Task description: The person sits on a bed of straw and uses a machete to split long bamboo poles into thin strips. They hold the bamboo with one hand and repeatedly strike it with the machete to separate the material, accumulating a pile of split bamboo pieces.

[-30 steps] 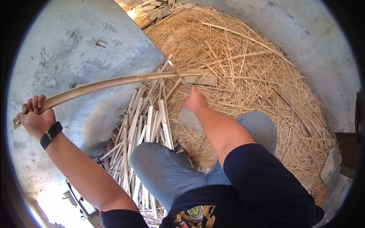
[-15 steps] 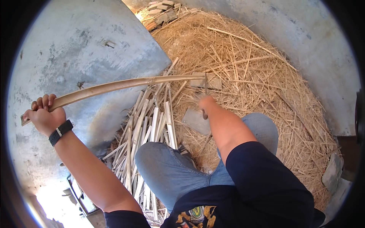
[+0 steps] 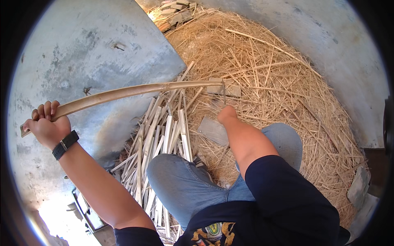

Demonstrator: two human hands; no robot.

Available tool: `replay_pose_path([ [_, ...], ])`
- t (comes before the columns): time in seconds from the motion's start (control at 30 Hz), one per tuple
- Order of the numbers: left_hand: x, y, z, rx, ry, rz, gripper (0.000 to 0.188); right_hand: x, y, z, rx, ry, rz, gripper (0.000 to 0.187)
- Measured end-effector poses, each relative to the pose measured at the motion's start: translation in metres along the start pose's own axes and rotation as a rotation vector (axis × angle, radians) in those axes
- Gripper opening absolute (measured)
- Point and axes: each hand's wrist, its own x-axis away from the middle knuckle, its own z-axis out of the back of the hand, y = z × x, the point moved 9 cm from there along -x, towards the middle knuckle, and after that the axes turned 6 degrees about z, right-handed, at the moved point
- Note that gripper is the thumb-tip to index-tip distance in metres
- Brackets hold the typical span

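Observation:
A long, split bamboo strip (image 3: 119, 92) reaches from the far left to the middle of the view. Near its left end my left hand (image 3: 48, 123), with a dark watch strap on the wrist, is closed around it. My right hand (image 3: 227, 115) is closed on a knife (image 3: 224, 92), whose narrow blade, seen almost edge-on, meets the strip's right end. That end lies over a flat brick block (image 3: 232, 90) on the straw-covered floor. The knife's handle is hidden in my fist.
Split bamboo strips (image 3: 164, 139) are piled left of my bent knees. Shavings (image 3: 279, 94) cover the floor to the right. A grey slab (image 3: 213, 131) lies before my knees. A wall (image 3: 102, 49) stands left, another (image 3: 340, 53) right; bricks (image 3: 176, 16) are stacked at the back.
My right fist and the knife have turned slightly at the strip's end, and the handle's butt no longer shows. The left hand keeps its hold, barely shifted.

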Motion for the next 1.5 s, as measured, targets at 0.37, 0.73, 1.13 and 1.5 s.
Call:
replay_pose_path([
  [0.37,-0.007,0.002,0.022,-0.006,0.047,0.025,0.043,-0.001,-0.056,0.021,0.078,-0.154,0.061,0.044],
  [0.73,-0.015,0.000,0.007,0.046,-0.115,0.035,0.046,0.181,-0.251,0.072,-0.054,-0.231,0.647,0.036],
  [1.13,0.004,-0.001,-0.016,0.293,-0.454,0.126,0.056,0.181,-0.228,0.114,-0.089,-0.161,0.653,0.042],
  [1.5,-0.008,0.003,-0.018,0.418,-0.760,0.250,0.054,0.188,-0.234,0.139,0.067,-0.223,0.671,0.041],
])
